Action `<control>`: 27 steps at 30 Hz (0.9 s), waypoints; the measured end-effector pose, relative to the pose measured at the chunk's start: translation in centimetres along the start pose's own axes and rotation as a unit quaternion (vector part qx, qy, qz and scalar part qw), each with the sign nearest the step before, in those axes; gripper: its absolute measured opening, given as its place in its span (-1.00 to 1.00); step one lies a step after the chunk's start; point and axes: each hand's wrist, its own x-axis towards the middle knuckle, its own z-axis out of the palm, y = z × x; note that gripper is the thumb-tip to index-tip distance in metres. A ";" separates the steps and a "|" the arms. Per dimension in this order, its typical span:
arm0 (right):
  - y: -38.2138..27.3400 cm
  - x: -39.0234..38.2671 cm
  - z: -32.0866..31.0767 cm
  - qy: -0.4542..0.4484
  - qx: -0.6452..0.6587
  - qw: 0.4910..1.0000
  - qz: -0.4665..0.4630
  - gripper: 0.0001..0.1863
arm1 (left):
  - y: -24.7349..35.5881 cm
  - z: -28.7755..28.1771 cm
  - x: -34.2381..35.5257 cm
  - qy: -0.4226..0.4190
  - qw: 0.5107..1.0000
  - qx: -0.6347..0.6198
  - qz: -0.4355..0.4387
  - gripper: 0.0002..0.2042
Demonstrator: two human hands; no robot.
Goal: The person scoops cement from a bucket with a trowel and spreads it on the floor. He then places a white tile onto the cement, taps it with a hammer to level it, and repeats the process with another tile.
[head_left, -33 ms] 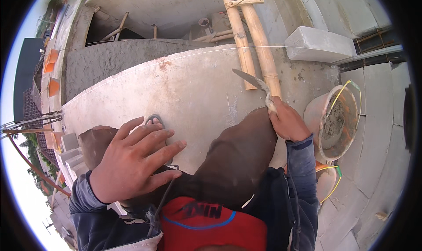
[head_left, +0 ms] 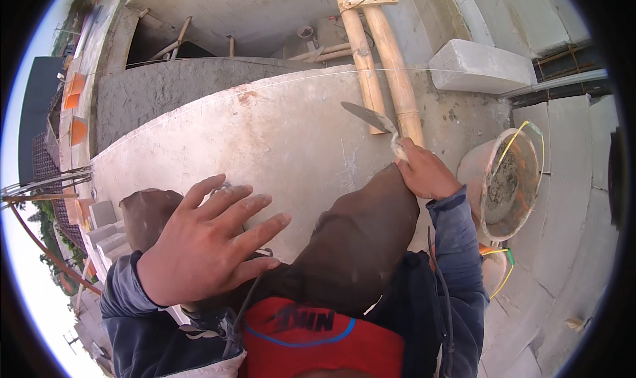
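Note:
My left hand (head_left: 215, 242) hovers over my left knee with its fingers spread and nothing in it. My right hand (head_left: 427, 171) is closed round the handle of a trowel (head_left: 372, 118), just above my right knee. The pointed blade is tilted up to the left, in front of the lower ends of two bamboo poles (head_left: 391, 66). Part of the handle is hidden inside my fist. To the right of that hand stands a bucket (head_left: 490, 186) with grey mortar (head_left: 501, 189) in it.
A smaller bucket (head_left: 493, 272) with a yellow handle sits below the large one. A pale block (head_left: 482, 66) lies at the upper right, by a wall of blocks (head_left: 566, 146). A thin string crosses above the concrete slab (head_left: 291, 139); beyond it is a grey mortared strip (head_left: 165, 90).
My right hand and the trowel have shifted slightly left and up. My left hand has moved a little to the right and now covers more of my left foot.

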 end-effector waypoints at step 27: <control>-22.6 28.4 26.1 0.077 0.705 0.668 0.227 -0.55 | -21.6 9.9 -7.0 0.049 0.955 -0.075 0.283 -0.50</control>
